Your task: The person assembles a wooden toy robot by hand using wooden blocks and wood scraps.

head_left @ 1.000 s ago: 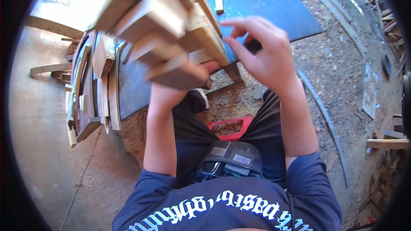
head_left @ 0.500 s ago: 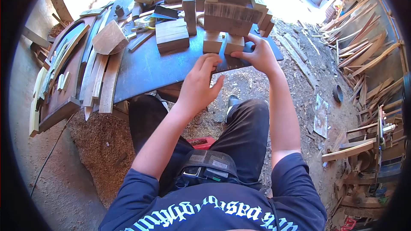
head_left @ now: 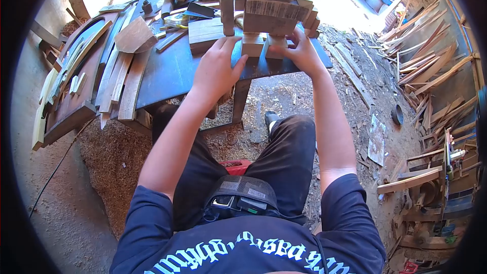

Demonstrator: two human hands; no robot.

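The block stack (head_left: 271, 12) stands at the near edge of the table (head_left: 167, 73), upper middle of the frame. It is a cluster of short wooden blocks resting on two small foot blocks, the left foot (head_left: 251, 45) and the right foot (head_left: 274, 46).

The left hand (head_left: 215, 71) lies flat and open on the table just left of the stack, fingers spread. Its thumb reaches toward the left foot, and its fingertips lie below an upright block (head_left: 226, 7). The right hand (head_left: 300, 53) is pressed against the stack's lower right side with its thumb at the right foot. The other fingers are hidden behind the wood, so I cannot tell whether it grips or only touches.

Just left of the stack lies a flat slab (head_left: 205, 33). Farther left is a wedge (head_left: 133, 35), and beyond it, long curved slats (head_left: 122, 83) along the table's left edge. More small offcuts crowd the far side of the table at the top of the frame.

Sawdust (head_left: 116, 157) covers the floor below the table. A red object (head_left: 236, 165) shows between the person's knees. Loose wood strips (head_left: 431, 45) are heaped at the right of the frame.
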